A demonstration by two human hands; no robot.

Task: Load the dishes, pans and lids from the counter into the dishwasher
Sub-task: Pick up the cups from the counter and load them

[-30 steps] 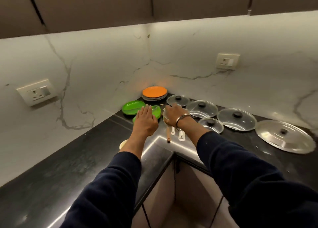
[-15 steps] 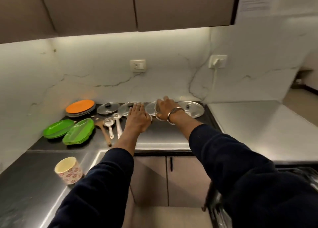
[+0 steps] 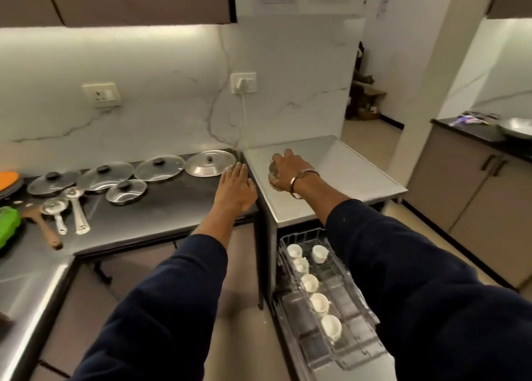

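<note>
Glass lid [image 3: 273, 173] is sitting gripped in your right hand [image 3: 288, 170] above the dishwasher top; your left hand [image 3: 236, 189] is hovering flat, fingers spread

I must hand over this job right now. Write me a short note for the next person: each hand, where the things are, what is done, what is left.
Right hand: grip closed on a small glass item, unclear which, above the steel top over the dishwasher.
Left hand: open, flat, holding nothing, over the counter edge.
Done: six white cups stand in the pulled-out rack.
Left on the counter: four glass lids, one steel lid, two strainers, a wooden spatula, orange plate and green plates at far left.
</note>
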